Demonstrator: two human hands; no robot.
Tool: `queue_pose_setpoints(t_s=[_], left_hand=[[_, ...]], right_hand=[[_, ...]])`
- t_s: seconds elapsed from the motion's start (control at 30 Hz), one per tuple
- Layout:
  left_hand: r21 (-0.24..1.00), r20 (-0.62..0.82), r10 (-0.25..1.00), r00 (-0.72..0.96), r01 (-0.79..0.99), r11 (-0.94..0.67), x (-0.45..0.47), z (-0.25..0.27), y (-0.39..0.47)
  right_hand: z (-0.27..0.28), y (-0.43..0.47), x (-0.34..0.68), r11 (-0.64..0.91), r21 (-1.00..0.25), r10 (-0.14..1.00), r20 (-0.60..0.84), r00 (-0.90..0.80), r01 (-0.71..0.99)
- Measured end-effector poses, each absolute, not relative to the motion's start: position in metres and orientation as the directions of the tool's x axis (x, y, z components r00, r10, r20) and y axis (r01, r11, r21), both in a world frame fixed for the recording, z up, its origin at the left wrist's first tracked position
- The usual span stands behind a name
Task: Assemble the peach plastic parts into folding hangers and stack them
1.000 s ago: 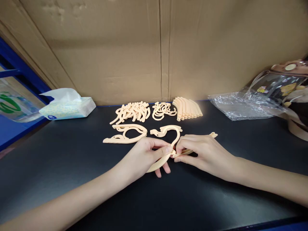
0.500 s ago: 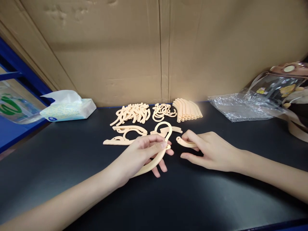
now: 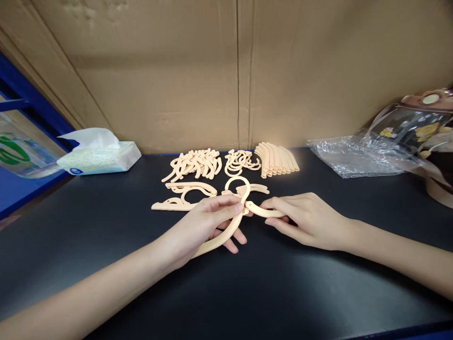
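Note:
My left hand (image 3: pixel 208 219) is closed on a cream plastic hanger hook (image 3: pixel 244 185) and the curved hanger arm (image 3: pixel 219 242) below it, pinching them where they meet. Between the thumb and fingers of my right hand (image 3: pixel 304 219) is another curved hanger arm (image 3: pixel 264 212). Its holed end points left and is at the hook's base; whether it is seated there I cannot tell. Behind my hands lie folded hangers (image 3: pixel 173 206) on the left and another hanger piece (image 3: pixel 258 189) on the right.
At the back of the black table (image 3: pixel 226 293) are a pile of hanger arms (image 3: pixel 196 163), a heap of hooks (image 3: pixel 240 160) and a neat stack of arms (image 3: pixel 278 160). A tissue pack (image 3: pixel 102 156) stands left; clear plastic wrap (image 3: pixel 350 156) and a transparent bag (image 3: pixel 403 120) lie right.
My right hand has turned its hanger arm and brought it left to the base of the hook. My left hand keeps its hold, shifted slightly up and left.

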State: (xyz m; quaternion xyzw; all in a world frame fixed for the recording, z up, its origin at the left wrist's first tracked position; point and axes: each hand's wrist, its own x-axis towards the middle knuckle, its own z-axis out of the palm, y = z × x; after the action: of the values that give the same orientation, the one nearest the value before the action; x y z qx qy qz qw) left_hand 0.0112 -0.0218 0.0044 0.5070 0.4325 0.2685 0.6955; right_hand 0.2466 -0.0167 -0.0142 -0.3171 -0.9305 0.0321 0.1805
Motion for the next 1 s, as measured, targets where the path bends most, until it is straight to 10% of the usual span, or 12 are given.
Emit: queue_pose_setpoints(t_s=[1.0], left_hand=[[0.944, -0.314, 0.81, 0.495, 0.068, 0.324, 0.0086, 0.0032, -0.0167]], right_hand=[[-0.015, -0.0157, 0.2481, 0.857, 0.216, 0.3, 0.527, -0.795, 0.467]])
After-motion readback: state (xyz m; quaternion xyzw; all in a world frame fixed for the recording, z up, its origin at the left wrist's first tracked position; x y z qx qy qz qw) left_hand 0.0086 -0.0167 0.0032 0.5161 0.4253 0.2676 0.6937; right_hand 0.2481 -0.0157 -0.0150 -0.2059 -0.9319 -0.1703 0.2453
